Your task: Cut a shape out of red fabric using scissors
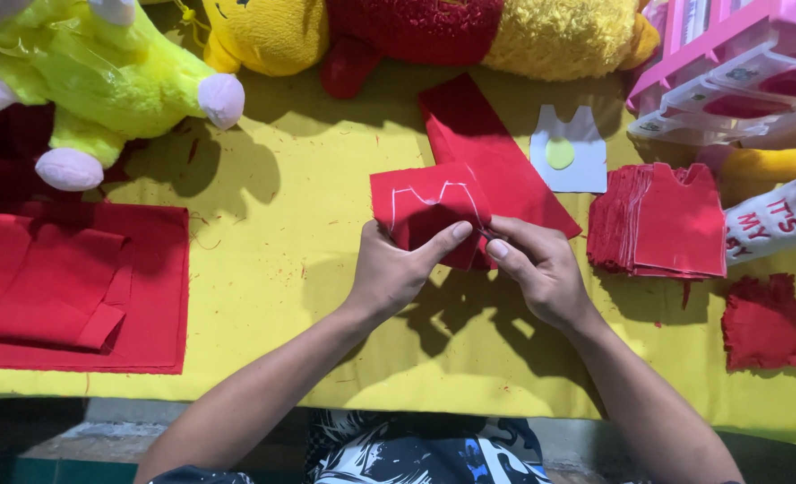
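- I see my left hand and right hand both pinching a red felt piece marked with a white outline, just above the yellow tabletop.
- A stack of cut red pieces sits to the right.

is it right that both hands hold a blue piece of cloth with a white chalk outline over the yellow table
Not quite: the head view shows the cloth piece is red, not blue. The left hand and right hand do hold it, chalk-outlined, over the yellow table.
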